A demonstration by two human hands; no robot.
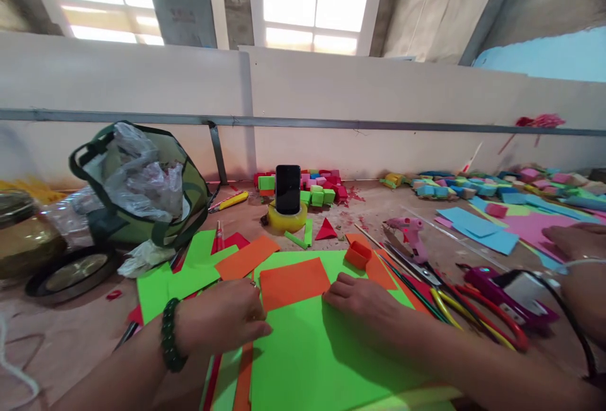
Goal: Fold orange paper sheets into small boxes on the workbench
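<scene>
An orange rectangular sheet lies on a stack of bright green sheets right in front of me. My left hand, with a dark bead bracelet at the wrist, is closed at the sheet's left edge, thumb lying over the green. Its fingertips are partly hidden. At the right edge, the bent fingers of my right hand press together on the orange sheet's corner. Just beyond this hand sits a small open orange box. Another orange piece lies beyond my left hand.
Scissors, a pink glue gun and a purple device lie to the right. A phone stands in a tape roll before several coloured cubes. A bag stands left; another person's hand is far right.
</scene>
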